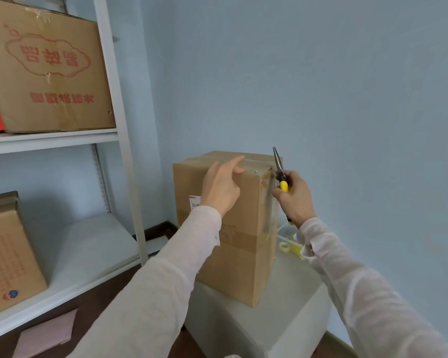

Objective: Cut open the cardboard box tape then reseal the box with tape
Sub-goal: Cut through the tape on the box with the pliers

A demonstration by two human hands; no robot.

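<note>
A tall brown cardboard box stands upright on a pale grey stool, its top seam covered with clear tape. My left hand rests against the box's upper front edge with fingers extended toward the top. My right hand grips yellow-and-black needle-nose pliers beside the box's upper right corner, tips pointing up. Behind the box, low at the right, a roll of clear tape lies in a clear tray.
A white metal shelf stands at left with a large printed carton above and a smaller carton below. A pink flat sheet lies on the dark floor. A blue wall is behind.
</note>
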